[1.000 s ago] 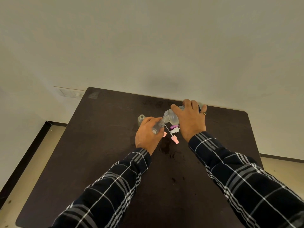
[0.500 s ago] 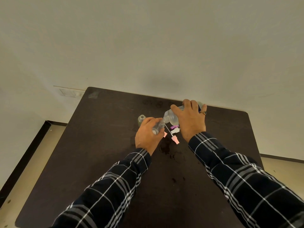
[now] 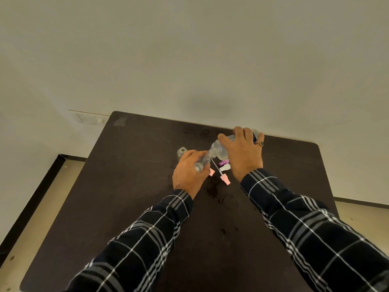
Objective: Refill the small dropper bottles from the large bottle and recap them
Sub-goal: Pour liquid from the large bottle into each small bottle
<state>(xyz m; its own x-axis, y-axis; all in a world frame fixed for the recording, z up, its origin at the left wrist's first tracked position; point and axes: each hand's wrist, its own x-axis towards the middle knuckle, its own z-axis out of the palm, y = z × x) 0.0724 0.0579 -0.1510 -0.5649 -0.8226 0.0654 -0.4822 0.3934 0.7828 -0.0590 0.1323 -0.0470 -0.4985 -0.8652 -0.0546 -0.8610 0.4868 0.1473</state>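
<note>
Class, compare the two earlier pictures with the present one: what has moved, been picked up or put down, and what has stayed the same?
Nothing has visibly moved. The left hand still holds the small dropper bottle, and the right hand still tilts the large bottle with its neck at that bottle's mouth. The pink caps and the other small bottle stay put on the table.

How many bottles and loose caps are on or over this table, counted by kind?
large bottle: 1
small bottles: 2 (held bottle, standing bottle)
loose caps: 4 (left pink cap, right pink cap, purple cap, white cap)
Total: 7
</note>
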